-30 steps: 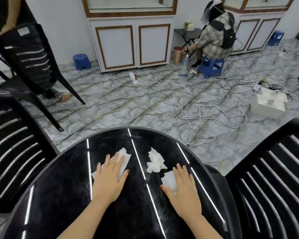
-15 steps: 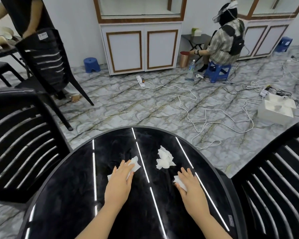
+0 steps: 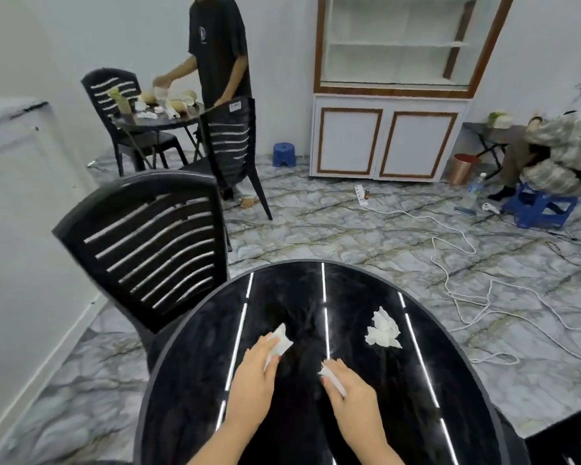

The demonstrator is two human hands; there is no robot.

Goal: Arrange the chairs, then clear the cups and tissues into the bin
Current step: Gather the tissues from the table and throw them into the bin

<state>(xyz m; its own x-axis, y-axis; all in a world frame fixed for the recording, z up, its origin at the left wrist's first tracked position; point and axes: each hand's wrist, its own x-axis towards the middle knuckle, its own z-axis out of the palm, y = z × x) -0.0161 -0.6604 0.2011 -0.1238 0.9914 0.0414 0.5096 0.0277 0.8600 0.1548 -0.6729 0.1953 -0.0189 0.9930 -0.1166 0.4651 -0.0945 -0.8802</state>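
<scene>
My left hand [image 3: 254, 377] holds a white tissue [image 3: 278, 341] on the round black table [image 3: 195, 380]; the tissue sticks out past the fingertips. My right hand [image 3: 354, 396] pinches a second white tissue [image 3: 330, 375] a little to the right, and the two hands lie close together. A crumpled tissue [image 3: 383, 328] lies loose on the table beyond my right hand. One black slatted chair [image 3: 148, 243] stands at the table's left side. The corner of another chair [image 3: 571, 448] shows at the bottom right. A copper bin [image 3: 462, 169] stands by the far cabinet.
White cables [image 3: 463, 290] sprawl over the marble floor right of the table. A standing person [image 3: 218, 52] works at a second table [image 3: 161, 117] with cups, tissues and two black chairs. Another person [image 3: 557, 156] sits on a blue stool; a small blue stool [image 3: 284, 155] stands by the cabinet.
Both hands slid towards me and towards each other, bunching the flat tissues into their fingers. The view swung left, bringing the second table and standing person into sight.
</scene>
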